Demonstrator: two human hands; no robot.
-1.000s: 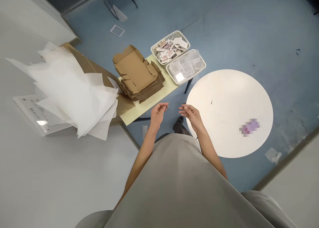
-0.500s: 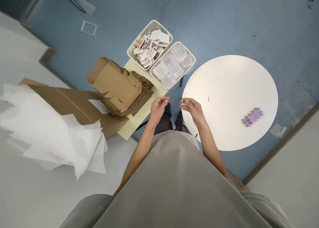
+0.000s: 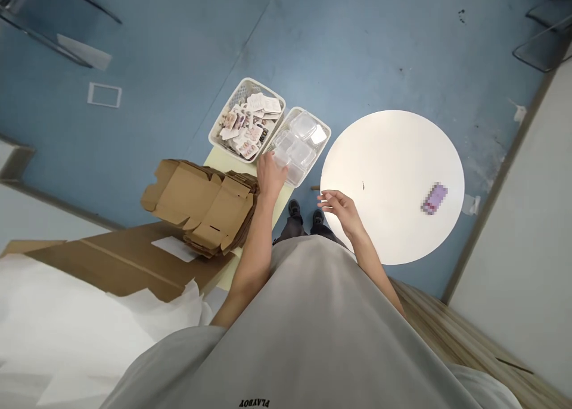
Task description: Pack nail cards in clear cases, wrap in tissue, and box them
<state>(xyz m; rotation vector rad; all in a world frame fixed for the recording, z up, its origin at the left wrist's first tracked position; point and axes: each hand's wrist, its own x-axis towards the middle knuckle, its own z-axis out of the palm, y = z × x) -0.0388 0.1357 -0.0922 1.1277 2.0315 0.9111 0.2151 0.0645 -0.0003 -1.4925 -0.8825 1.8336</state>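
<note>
My left hand reaches to the near left side of a white basket filled with clear plastic boxes. Its fingers and thumb are apart at the nearest box; whether they touch it is hard to make out. Beside that stands a second white basket, heaped with small white cards carrying coloured pieces that look like press-on nails. My right hand hovers over the left edge of a round white table, fingers loosely spread and holding nothing.
Flattened brown cardboard boxes are stacked on a pale yellow table at left. Nearer, a large carton stands with white sheets. A blurred purple object lies on the round table. Metal chair legs show at far right.
My left hand has moved forward and left to the basket of clear boxes. My right hand stays near the round table's edge. The view has shifted and turned somewhat.
</note>
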